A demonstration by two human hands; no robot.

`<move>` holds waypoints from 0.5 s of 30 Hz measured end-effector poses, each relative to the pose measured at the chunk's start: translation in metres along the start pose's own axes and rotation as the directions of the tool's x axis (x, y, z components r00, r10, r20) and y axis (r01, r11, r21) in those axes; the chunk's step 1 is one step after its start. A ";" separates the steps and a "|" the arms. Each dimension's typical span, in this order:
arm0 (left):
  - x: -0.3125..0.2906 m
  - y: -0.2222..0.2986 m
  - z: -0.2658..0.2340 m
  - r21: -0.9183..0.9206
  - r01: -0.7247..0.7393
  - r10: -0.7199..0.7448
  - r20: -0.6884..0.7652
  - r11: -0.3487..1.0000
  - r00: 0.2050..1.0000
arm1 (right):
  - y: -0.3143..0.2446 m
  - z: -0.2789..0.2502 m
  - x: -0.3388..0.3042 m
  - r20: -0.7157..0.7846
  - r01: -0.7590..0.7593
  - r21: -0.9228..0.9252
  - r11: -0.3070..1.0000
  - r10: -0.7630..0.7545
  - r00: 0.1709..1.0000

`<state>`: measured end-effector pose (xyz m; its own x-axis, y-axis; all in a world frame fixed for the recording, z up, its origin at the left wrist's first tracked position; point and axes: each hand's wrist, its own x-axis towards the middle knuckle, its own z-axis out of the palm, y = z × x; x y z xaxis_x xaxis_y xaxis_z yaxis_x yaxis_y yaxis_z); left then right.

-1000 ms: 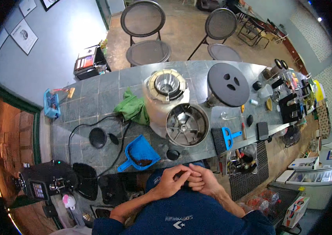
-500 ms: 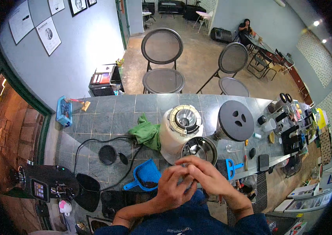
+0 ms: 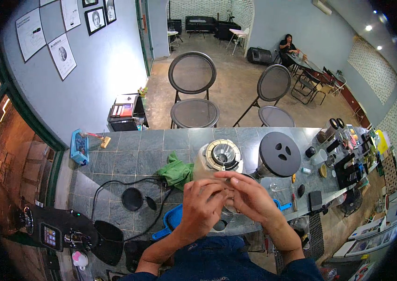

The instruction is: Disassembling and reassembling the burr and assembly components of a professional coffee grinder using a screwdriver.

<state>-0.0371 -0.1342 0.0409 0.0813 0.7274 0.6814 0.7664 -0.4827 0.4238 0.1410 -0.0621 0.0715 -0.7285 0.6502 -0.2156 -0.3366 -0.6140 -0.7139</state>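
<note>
My left hand [image 3: 202, 207] and my right hand [image 3: 253, 200] meet in front of me, above the counter's near edge. The fingers of both are curled and their tips press together; anything between them is too small or hidden to make out. Just beyond them stands a cream-coloured grinder [image 3: 201, 167] with its top off, showing a ring and a clear funnel-like centre [image 3: 223, 155]. My hands now cover most of the round metal bowl beside the grinder. A green cloth [image 3: 177, 171] lies against the grinder's left side. Partly behind my left forearm is a blue dustpan [image 3: 172, 218].
Right of the grinder stands a canister with a black three-holed lid [image 3: 280, 154]. A blue-handled brush [image 3: 283, 205], a screwdriver [image 3: 294, 202] and cups lie farther right. A black cable [image 3: 96, 196] loops past a black round lid [image 3: 132, 199]. A black machine with a screen [image 3: 51, 235] stands left. Someone sits far back [image 3: 287, 49].
The view has tipped upward, so the counter sits lower in the picture. My joined hands have risen and now hide more of the metal bowl. Their fingers have shifted slightly.
</note>
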 end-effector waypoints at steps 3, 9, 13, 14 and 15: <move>0.011 -0.028 0.016 -0.329 0.132 -0.142 -0.005 0.935 0.990 | -0.012 0.015 -0.009 -0.035 0.203 -0.345 0.916 -0.229 0.973; 0.040 -0.065 0.033 -0.271 0.220 -0.230 -0.006 0.937 0.973 | -0.021 -0.014 -0.034 -0.039 0.405 -0.653 0.640 -0.562 0.826; 0.044 -0.066 0.035 -0.271 0.208 -0.196 0.072 0.940 0.978 | -0.014 -0.060 -0.061 -0.233 0.369 -0.664 0.651 -0.649 0.724; 0.043 -0.065 0.034 -0.255 0.195 -0.185 0.061 0.947 0.981 | -0.009 -0.072 -0.066 -0.303 0.325 -0.661 0.677 -0.636 0.709; 0.043 -0.065 0.035 -0.253 0.199 -0.189 0.066 0.947 0.980 | -0.002 -0.085 -0.072 -0.371 0.281 -0.654 0.703 -0.621 0.690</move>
<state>-0.0614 -0.0547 0.0221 -0.0233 0.8358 0.5485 0.5803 -0.4355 0.6882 0.2447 -0.0695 0.0321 -0.0727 0.9962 0.0474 -0.0509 0.0438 -0.9977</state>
